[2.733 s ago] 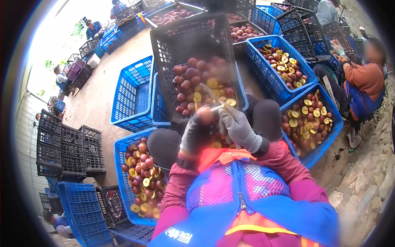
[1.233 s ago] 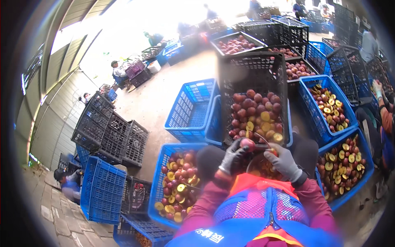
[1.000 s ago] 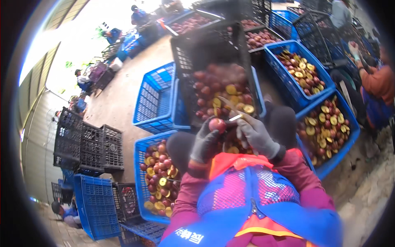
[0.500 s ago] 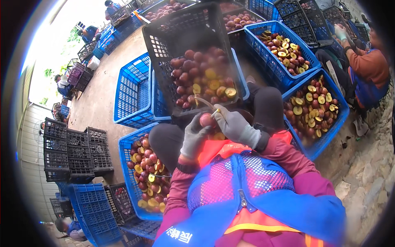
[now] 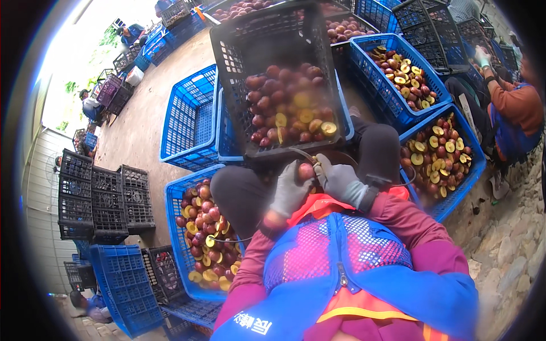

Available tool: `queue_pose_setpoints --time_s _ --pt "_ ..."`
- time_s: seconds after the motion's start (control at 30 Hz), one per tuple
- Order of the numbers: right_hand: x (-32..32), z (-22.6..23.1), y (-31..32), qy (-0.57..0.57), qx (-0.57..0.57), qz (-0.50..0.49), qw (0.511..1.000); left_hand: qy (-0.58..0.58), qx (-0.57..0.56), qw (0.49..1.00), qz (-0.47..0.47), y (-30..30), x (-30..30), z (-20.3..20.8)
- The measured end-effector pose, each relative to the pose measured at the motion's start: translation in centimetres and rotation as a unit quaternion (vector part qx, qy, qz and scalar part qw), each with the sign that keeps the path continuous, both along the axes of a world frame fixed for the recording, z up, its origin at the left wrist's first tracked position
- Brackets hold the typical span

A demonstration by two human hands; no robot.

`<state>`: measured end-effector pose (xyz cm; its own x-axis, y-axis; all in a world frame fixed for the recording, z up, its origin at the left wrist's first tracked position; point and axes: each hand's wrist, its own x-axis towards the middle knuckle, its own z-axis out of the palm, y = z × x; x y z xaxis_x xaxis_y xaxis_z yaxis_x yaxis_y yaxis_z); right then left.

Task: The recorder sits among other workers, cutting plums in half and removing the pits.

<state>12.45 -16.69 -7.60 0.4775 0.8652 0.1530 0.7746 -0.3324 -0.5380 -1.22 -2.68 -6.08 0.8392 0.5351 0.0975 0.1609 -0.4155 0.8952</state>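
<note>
Our left hand point(image 5: 289, 193), in a grey glove, closes round a red plum point(image 5: 306, 172) low in front of our vest point(image 5: 341, 244). Just right of it our right hand point(image 5: 339, 181), gloved as well, grips a knife point(image 5: 301, 152) whose curved blade reaches out to the left, just beyond the plum; we cannot tell whether blade and fruit touch. Farthest left, black crates point(image 5: 92, 199) stand side by side in stacks, with a tipped-up crate point(image 5: 122, 287), blue, nearer us. Next comes an open crate point(image 5: 190, 119), also blue, and below it, beside our left knee point(image 5: 236, 190), a blue bin point(image 5: 175, 200) of whole plums and yellow-fleshed halves. Straight ahead, a black tub point(image 5: 267, 40) holds mostly whole plums, with some halves near its lower right. Past our right knee point(image 5: 380, 142), two more blue crates, one farther point(image 5: 375, 88) and one nearer point(image 5: 460, 193), carry whole and halved fruit; at far right sits a co-worker point(image 5: 515, 108) in orange sleeves.
</note>
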Motion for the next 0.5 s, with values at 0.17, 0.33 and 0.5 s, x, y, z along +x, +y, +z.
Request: queue_pose_setpoints --time_s 0.17,0.33,0.5 --pt "1.9 0.5 0.0 -0.071 0.028 0.047 0.996 0.074 0.143 0.985 0.053 -0.9 0.4 -0.7" --pt "2.1 4.1 0.8 -0.071 0.089 0.088 0.990 -0.038 -0.097 0.993 0.047 -0.2 -0.4 -0.2" --pt "1.9 5.3 1.0 0.193 0.158 0.122 0.961 -0.089 -0.414 0.906 -0.009 -0.8 -1.1 4.4"
